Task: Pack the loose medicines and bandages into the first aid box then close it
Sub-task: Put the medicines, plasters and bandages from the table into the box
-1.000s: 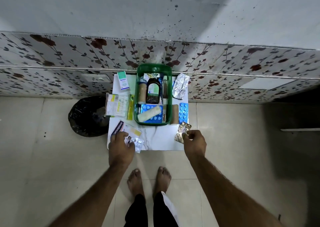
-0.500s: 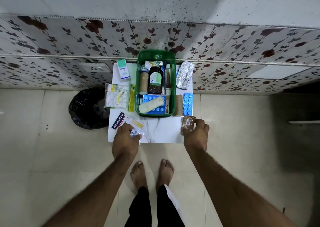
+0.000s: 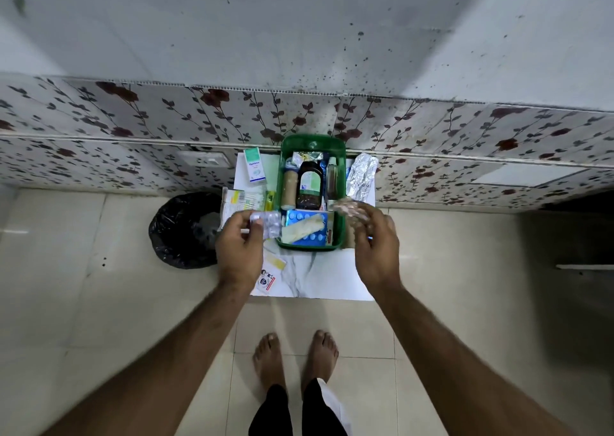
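The green first aid box stands open on a small white marble-patterned table against the wall. Inside lie a dark syrup bottle, a bandage roll and blue tablet strips. My left hand holds a silver tablet strip just left of the box's near corner. My right hand holds a blurred foil blister strip over the box's right edge. A silver foil pack, a white-green carton and a packet of swabs lie beside the box.
A black bin bag sits on the floor left of the table. Small plaster sachets lie on the table's near left part. My bare feet stand on the tiled floor below. The floral wall panel is right behind the table.
Both hands have lifted off the table's near edge and moved forward to the box, each carrying its tablet strip. The right hand's strip is now over the box's right side.
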